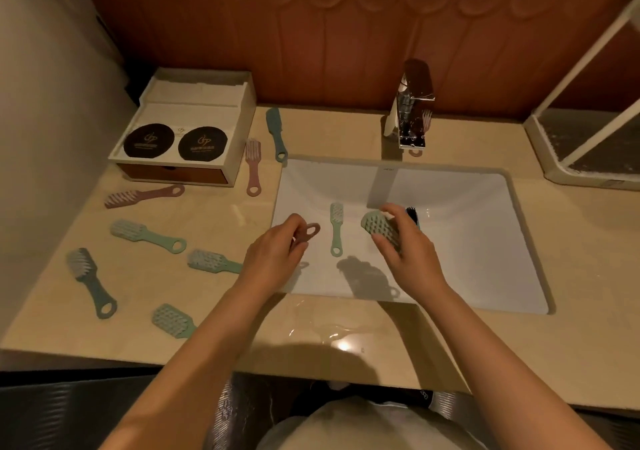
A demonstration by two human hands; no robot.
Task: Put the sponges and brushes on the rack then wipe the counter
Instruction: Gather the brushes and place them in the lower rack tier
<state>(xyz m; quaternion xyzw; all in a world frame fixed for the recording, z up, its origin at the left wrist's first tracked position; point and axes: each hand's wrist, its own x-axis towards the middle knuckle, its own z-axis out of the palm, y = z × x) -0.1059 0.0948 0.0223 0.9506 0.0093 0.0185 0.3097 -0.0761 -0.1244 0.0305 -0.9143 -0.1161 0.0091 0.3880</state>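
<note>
One wide beige surface; open room along near edge and right of sink. Sink white, sunk centre-right. Box at back-left corner, faucet behind sink. Seven brushes scattered on surface left of sink; two more lie in basin: green brush, dark brush. Left grip pinches pink brush over sink's left edge; right grip curled round pale-green brush above basin.
</note>
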